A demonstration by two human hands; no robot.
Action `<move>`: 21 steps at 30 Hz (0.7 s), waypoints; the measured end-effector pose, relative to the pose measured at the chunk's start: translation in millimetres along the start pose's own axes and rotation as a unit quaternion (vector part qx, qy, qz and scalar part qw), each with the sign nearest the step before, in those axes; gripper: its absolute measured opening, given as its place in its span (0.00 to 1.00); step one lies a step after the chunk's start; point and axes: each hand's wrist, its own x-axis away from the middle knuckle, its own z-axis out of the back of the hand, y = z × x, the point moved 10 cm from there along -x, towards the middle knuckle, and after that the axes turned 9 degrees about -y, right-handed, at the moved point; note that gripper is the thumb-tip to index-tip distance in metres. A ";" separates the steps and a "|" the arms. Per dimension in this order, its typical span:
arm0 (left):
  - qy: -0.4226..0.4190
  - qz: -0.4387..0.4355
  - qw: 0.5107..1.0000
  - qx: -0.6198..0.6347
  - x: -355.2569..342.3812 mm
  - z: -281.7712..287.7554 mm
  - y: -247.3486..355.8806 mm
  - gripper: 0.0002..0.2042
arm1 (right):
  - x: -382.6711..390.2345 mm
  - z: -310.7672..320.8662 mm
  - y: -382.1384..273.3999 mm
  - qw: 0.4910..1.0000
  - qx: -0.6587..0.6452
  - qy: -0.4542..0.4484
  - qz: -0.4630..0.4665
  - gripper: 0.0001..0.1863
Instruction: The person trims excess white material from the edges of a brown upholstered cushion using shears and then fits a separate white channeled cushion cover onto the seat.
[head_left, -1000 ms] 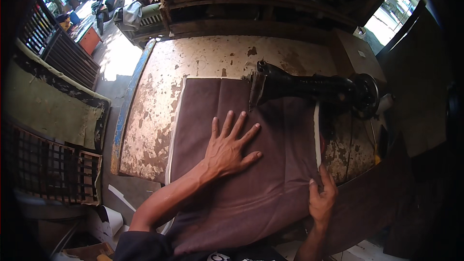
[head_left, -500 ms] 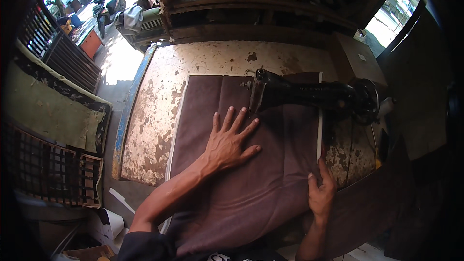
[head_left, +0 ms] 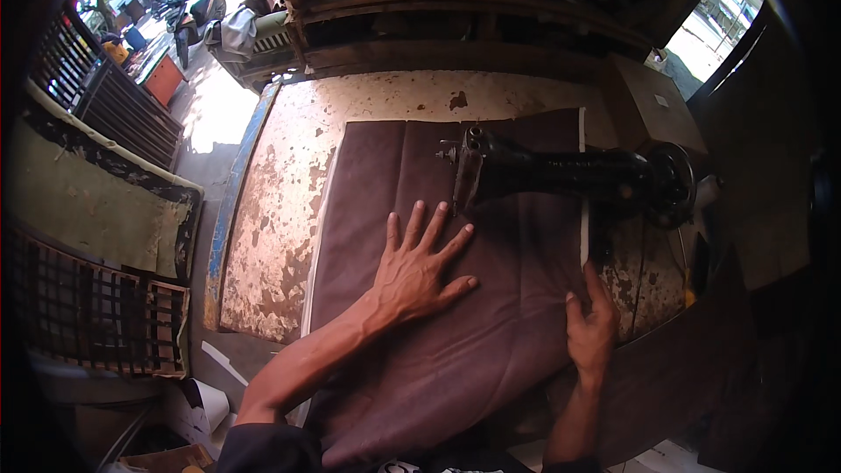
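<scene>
A large dark brown upholstery sheet [head_left: 455,333], pale along its side edges, lies under the head of a black sewing machine [head_left: 561,171] and drapes over the table's near side. Spread flat on the sheet is my left hand [head_left: 412,267], fingers apart, its tips just short of the needle area. At the sheet's right edge, my right hand [head_left: 592,328] has the border between thumb and fingers. The part of the sheet beneath the machine arm is hidden.
The worn, flaking tabletop [head_left: 272,236] has a blue left edge. A wooden rack [head_left: 473,13] stands behind it, and a brown box [head_left: 653,105] sits at the back right. Padded panels [head_left: 96,184] and a webbed frame [head_left: 96,307] are at the left.
The brown sheet has slid away from me under the machine, its far edge now farther back. My left hand has shifted slightly nearer; my right hand has moved slightly up and right.
</scene>
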 end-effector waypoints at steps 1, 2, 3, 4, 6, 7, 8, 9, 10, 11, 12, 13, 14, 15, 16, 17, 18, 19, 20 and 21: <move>-0.009 -0.001 1.000 0.002 4.2 -1.0 3.3 0.39 | -4.2 1.7 -4.5 1.000 0.007 0.006 0.025 0.27; -0.019 -0.006 1.000 0.003 12.6 -7.8 8.6 0.40 | -9.1 2.9 -4.4 1.000 0.009 0.006 0.026 0.27; -0.016 -0.003 1.000 0.001 14.4 -8.6 7.9 0.40 | -9.9 1.1 -2.3 1.000 0.009 0.007 0.021 0.27; -0.014 0.000 1.000 -0.001 15.7 -9.8 7.3 0.40 | -10.7 -0.6 0.0 1.000 0.009 0.007 0.015 0.28; -0.012 -0.001 1.000 0.001 10.3 -9.9 7.7 0.40 | -14.7 -1.3 4.3 1.000 0.010 0.007 0.020 0.28; -0.004 -0.003 1.000 0.002 7.1 -7.5 7.7 0.39 | -17.3 -0.7 6.9 1.000 0.007 0.006 0.006 0.28; -0.003 -0.002 1.000 0.003 5.8 -7.0 6.4 0.39 | -19.8 -0.2 9.2 1.000 0.004 0.005 -0.008 0.28; -0.001 -0.002 1.000 0.002 4.8 -5.9 4.6 0.39 | -21.8 -0.1 7.8 1.000 0.004 0.006 -0.007 0.28; 0.002 -0.002 1.000 0.002 3.9 -4.7 2.8 0.39 | -23.8 -0.8 5.0 1.000 0.013 0.002 -0.002 0.28; 0.003 -0.003 1.000 0.002 2.5 -3.8 1.5 0.39 | -25.9 -1.4 1.9 1.000 0.022 -0.002 0.003 0.27; 0.004 -0.001 1.000 -0.001 -0.7 -5.0 1.4 0.39 | -29.2 -2.1 5.6 1.000 0.019 -0.003 0.000 0.27; 0.005 0.001 1.000 -0.004 -3.8 -5.8 0.9 0.39 | -33.3 -3.7 11.7 1.000 0.011 -0.009 -0.012 0.29; 0.001 0.001 1.000 -0.006 -7.6 -6.8 -0.3 0.39 | -35.1 -6.0 17.1 1.000 0.003 -0.016 -0.025 0.30; 0.007 0.001 1.000 -0.005 -9.4 -5.1 -2.8 0.39 | -34.5 -5.9 12.9 1.000 0.005 -0.018 -0.024 0.30; 0.013 0.001 1.000 -0.004 -10.4 -4.3 -4.8 0.39 | -32.1 -1.7 9.8 0.998 -0.063 0.001 -0.030 0.32; 0.016 -0.001 1.000 0.002 -10.3 -5.3 -5.7 0.39 | -29.3 0.1 9.3 0.991 -0.130 0.020 -0.036 0.35; 0.017 -0.001 1.000 0.000 -10.0 -4.0 -6.9 0.39 | -18.4 -0.8 8.4 0.990 -0.132 0.022 -0.034 0.35; 0.019 -0.001 1.000 -0.004 -11.7 -0.5 -7.3 0.39 | 1.7 1.1 13.4 0.980 -0.192 0.032 -0.041 0.38; 0.022 -0.004 1.000 -0.002 -15.5 1.3 -3.9 0.39 | 18.9 5.7 18.7 0.967 -0.246 0.043 -0.048 0.42; 0.026 -0.006 1.000 0.002 -18.8 2.2 -1.7 0.39 | 31.8 8.9 16.4 0.969 -0.240 0.045 -0.046 0.42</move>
